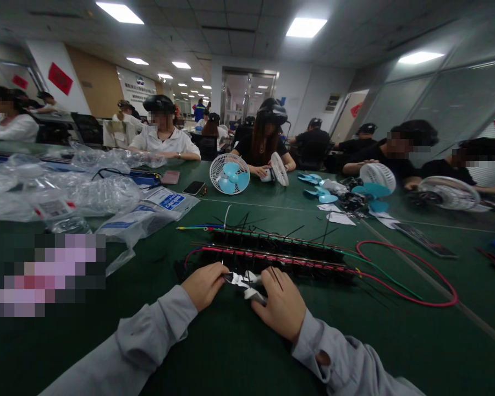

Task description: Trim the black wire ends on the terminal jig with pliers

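Note:
My right hand [286,302] is wrapped around the white handles of diagonal cutters [241,280], whose jaws point left. Close to the jaw tips, my left hand [206,285] has its fingers pinched together; what is between them is too small to make out. Just beyond both hands lies a long wire harness [272,256] in two dark rows. A red wire and a green wire run along it, and thin black cable tie tails [324,230] stick up from it. At the right end a red wire loop [456,297] spreads over the table.
Clear plastic bags [66,181] cover the left of the green table [148,352]. A phone [193,188] lies past them. Across the table, several people sit with fans [230,175] and blue fan blades [322,193]. A dark flat object [424,240] lies at right.

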`<state>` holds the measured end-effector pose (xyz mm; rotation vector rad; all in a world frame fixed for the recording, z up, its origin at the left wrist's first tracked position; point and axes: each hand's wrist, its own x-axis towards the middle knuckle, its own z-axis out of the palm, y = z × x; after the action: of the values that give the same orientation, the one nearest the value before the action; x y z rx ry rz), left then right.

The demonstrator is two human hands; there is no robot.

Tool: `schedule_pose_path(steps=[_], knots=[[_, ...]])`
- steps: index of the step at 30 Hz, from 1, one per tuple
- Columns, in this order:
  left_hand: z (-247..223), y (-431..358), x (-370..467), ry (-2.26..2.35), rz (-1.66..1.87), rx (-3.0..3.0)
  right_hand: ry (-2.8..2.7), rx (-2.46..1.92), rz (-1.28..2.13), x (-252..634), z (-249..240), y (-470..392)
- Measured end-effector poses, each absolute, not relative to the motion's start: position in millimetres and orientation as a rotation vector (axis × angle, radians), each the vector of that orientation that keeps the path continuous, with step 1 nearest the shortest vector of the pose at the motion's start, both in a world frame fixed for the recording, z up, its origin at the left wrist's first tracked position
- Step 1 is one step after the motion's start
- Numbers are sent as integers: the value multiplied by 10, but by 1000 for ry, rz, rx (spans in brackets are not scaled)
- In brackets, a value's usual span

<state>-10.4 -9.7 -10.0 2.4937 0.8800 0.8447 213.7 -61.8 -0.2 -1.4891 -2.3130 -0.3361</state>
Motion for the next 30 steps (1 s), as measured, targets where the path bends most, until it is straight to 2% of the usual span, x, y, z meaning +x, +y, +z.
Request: schedule_pose_path(steps=[30], knots=[[-95,-95,-107,881,812,2483,-2353,-1509,-340,2133,7,-597]])
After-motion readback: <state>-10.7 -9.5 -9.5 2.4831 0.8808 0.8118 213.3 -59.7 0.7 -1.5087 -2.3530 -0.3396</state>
